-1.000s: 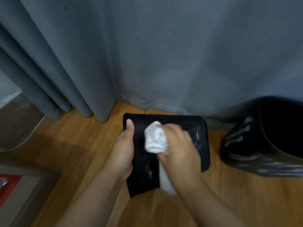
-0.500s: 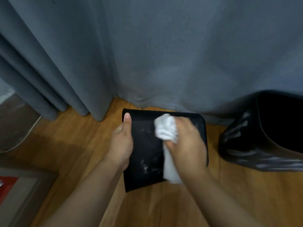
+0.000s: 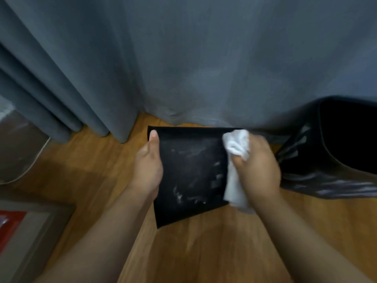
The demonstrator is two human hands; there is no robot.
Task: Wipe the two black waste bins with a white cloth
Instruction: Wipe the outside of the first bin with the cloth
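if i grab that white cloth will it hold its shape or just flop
Likely floppy: the white cloth bunches above the right hand while its tail hangs limp below. Probably light, since that one hand holds it. It seems to grip rather than slide, judging by pale smears on the black waste bin that the left hand steadies.

The right hand [image 3: 258,170] is smeared with motion blur and covers the right edge of the bin [image 3: 189,174] it works on; its fingers are buried in the cloth [image 3: 236,160]. Right of that bin, the second bin [image 3: 334,156] runs off the picture's edge. The left hand's [image 3: 148,170] fingers are hidden behind the bin's left edge.
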